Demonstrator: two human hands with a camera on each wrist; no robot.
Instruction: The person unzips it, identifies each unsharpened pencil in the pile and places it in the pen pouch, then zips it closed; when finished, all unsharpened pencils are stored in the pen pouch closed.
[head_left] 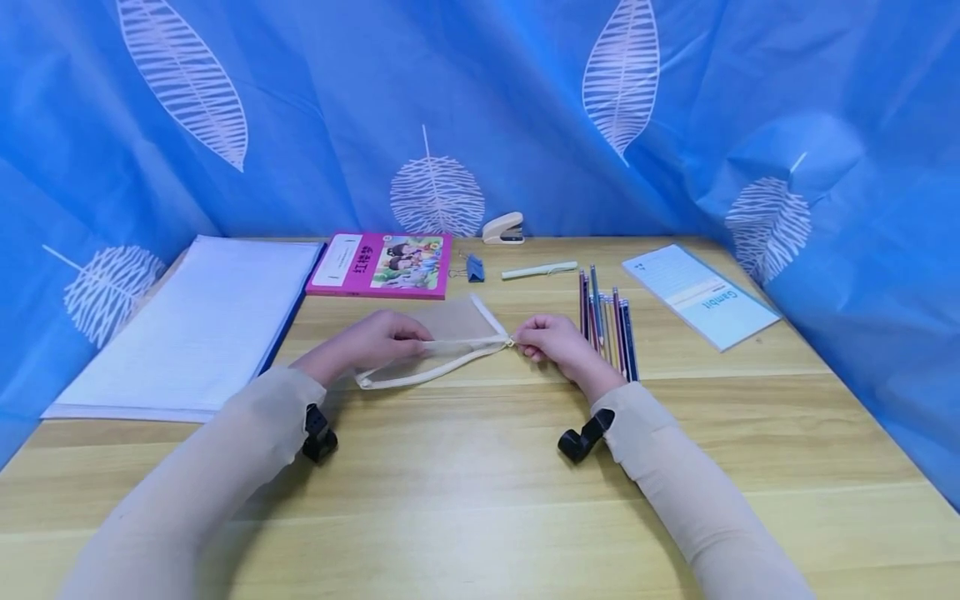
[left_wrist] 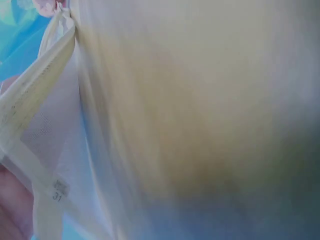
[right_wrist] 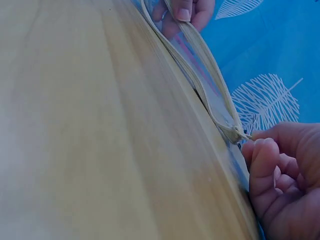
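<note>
A see-through mesh zipper pouch (head_left: 453, 317) with pale edging is held just over the table, its mouth gaping along the near side. My left hand (head_left: 384, 340) grips the upper edge of the mouth, thumb on the near face. At the right end of the zipper, my right hand (head_left: 553, 340) pinches the zipper pull (head_left: 511, 342) between thumb and forefinger. The right wrist view shows the two zipper tapes (right_wrist: 210, 62) spread apart and meeting at that pull. Pale mesh and a small printed mark (left_wrist: 59, 191) on the edging show close up in the left wrist view.
Several pencils (head_left: 609, 321) lie beside my right hand. A notepad (head_left: 701, 296) is at the right. Behind the pouch are a pink book (head_left: 378, 265), a blue binder clip (head_left: 475, 268), a pale green stick-like item (head_left: 538, 271) and a stapler (head_left: 502, 228). White paper (head_left: 187, 325) lies left.
</note>
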